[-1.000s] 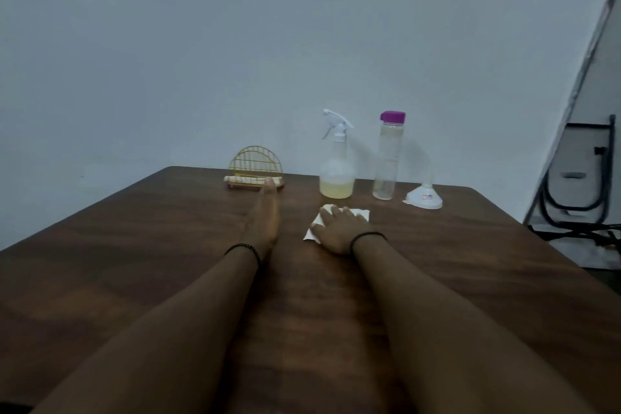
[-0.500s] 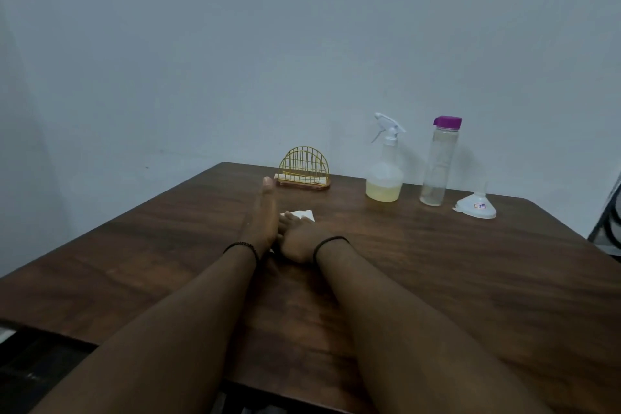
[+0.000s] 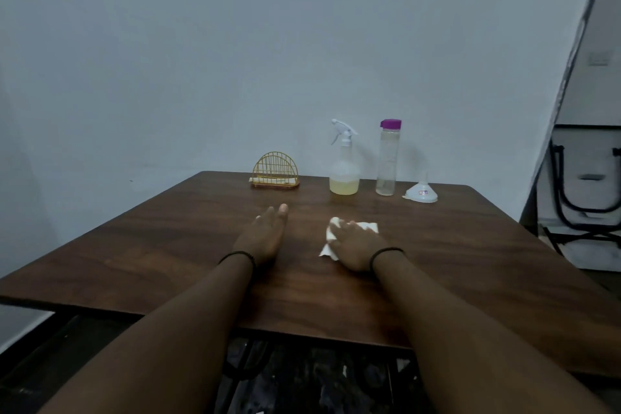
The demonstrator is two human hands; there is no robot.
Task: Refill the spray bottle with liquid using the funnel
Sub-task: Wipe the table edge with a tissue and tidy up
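Observation:
A clear spray bottle (image 3: pixel 343 168) with a white trigger head stands at the table's far edge, a little yellowish liquid in its base. Right of it stands a tall clear bottle (image 3: pixel 387 161) with a purple cap. A white funnel (image 3: pixel 420 193) lies mouth down further right. My right hand (image 3: pixel 354 245) presses flat on a white tissue (image 3: pixel 336 239) in the middle of the table. My left hand (image 3: pixel 265 233) rests on the wood beside it, fingers straight, holding nothing.
A gold wire napkin holder (image 3: pixel 275 171) stands at the back, left of the spray bottle. The brown wooden table (image 3: pixel 168 245) ends at a wall behind. A black metal frame (image 3: pixel 584 191) stands off to the right.
My right hand slid the tissue to the right, away from my left hand. The camera view swung to the right.

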